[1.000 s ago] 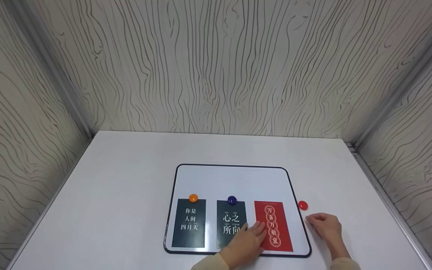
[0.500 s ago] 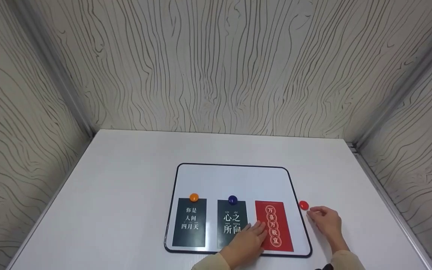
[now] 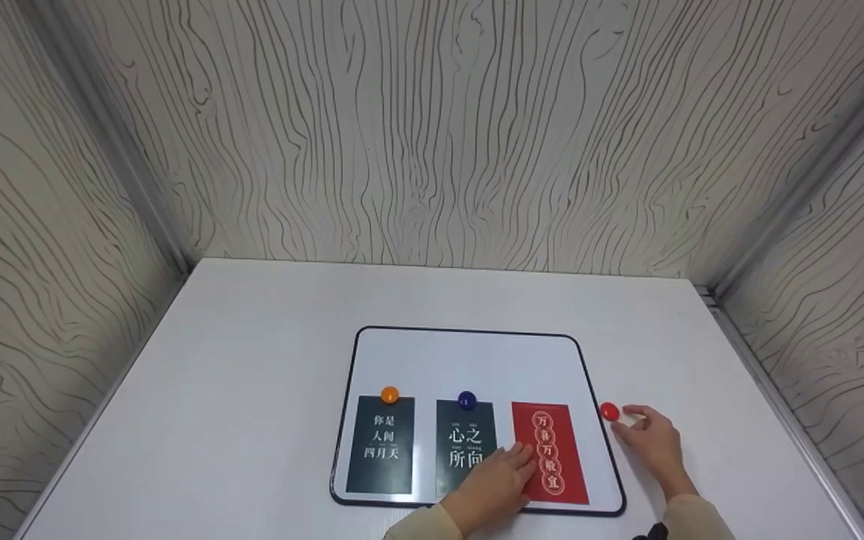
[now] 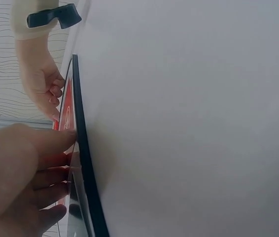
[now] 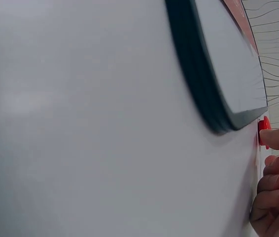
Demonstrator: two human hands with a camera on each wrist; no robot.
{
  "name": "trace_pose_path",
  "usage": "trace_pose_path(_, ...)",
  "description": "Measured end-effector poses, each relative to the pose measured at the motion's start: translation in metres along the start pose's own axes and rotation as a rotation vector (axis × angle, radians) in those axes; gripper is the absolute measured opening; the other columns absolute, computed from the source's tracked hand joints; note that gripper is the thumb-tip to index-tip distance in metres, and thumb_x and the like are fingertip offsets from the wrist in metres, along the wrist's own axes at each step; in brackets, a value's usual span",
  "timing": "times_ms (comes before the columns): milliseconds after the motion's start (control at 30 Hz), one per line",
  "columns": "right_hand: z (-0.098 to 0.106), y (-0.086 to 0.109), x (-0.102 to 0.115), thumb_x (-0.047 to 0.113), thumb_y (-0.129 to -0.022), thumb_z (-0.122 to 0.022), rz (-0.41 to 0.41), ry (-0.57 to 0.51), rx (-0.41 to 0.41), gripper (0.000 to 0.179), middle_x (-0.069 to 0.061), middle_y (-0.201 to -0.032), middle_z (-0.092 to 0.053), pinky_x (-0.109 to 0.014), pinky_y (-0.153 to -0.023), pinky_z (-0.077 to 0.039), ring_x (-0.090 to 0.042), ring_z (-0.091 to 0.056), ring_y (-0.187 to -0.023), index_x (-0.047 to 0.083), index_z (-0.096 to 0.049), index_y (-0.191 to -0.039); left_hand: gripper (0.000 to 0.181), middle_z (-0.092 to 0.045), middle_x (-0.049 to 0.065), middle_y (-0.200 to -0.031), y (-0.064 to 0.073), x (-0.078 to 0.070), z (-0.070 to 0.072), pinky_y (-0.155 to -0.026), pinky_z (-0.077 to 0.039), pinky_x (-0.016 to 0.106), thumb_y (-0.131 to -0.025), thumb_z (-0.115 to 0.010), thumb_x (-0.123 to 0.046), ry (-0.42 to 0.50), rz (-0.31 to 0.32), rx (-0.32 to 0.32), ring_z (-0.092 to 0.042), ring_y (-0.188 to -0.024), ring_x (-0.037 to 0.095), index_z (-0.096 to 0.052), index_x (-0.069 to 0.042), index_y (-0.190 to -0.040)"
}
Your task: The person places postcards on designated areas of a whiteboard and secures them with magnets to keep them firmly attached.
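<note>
My left hand (image 3: 493, 484) lies flat with its fingers extended, the fingertips on the left edge of a red card (image 3: 568, 457) with white lettering. Part of a dark green card (image 3: 462, 420) is hidden under that hand. Both cards lie on a whiteboard (image 3: 469, 364) with a black rim. Just off the board's right side, a round red magnet (image 3: 610, 411) sits on the table. At it, my right hand (image 3: 657, 446) holds thumb and index finger parted. In the right wrist view the thumb overlaps the red magnet (image 5: 263, 132), and the other fingers are curled.
A second dark green card (image 3: 379, 472) lies at the board's left, with an orange magnet (image 3: 389, 394) on its top edge. A dark blue magnet (image 3: 467, 400) sits on the middle card's top edge. The white table (image 3: 252, 337) meets wood-patterned walls (image 3: 432, 135).
My right hand has moved slightly forward to the red magnet, and its thumb and index finger have parted. My left hand has stayed in place on the cards.
</note>
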State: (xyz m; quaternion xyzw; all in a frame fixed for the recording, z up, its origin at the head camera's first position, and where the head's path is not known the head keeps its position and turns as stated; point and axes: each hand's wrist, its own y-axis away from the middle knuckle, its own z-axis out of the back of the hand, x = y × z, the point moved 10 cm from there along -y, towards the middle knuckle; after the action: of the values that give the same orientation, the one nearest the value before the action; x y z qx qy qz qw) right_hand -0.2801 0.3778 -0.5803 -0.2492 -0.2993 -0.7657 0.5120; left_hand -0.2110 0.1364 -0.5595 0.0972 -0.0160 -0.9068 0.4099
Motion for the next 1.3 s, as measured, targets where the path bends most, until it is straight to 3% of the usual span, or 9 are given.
trace_pose_path(400,-0.007,-0.004,0.012,0.016,-0.088,-0.063,0.08,0.031,0.038,0.049,-0.002,-0.069,-0.051,-0.021,-0.053,-0.039,-0.014,-0.047,-0.063,-0.006,-0.051,-0.13,0.052,-0.041,-0.011,-0.153,0.0,0.004,-0.002,-0.116,-0.039,0.024,-0.093,-0.059,-0.037,0.036,0.031,0.016,-0.038,-0.143,0.004,-0.047,-0.024,-0.142)
trace_pose_path(1033,-0.009,-0.007,0.011,0.022,-0.089,-0.064,0.068,0.041,0.035,0.049,-0.003,-0.072,-0.051,-0.022,-0.054,-0.039,-0.015,-0.047,-0.066,-0.004,-0.053,-0.129,0.052,-0.043,-0.009,-0.152,0.001,0.003,0.0,-0.115,-0.041,0.024,-0.092,-0.061,-0.037,0.032,0.016,-0.013,-0.04,-0.142,0.007,-0.049,-0.023,-0.141)
trace_pose_path(1300,-0.007,-0.005,0.012,0.023,-0.089,-0.063,0.073,0.051,0.013,0.047,-0.004,-0.072,-0.052,-0.023,-0.055,-0.038,-0.015,-0.047,-0.067,-0.004,-0.055,-0.127,0.052,-0.045,-0.008,-0.151,0.001,0.0,0.003,-0.114,-0.042,0.023,-0.092,-0.06,-0.038,-0.019,-0.009,-0.039,-0.042,-0.141,0.007,-0.049,-0.022,-0.141)
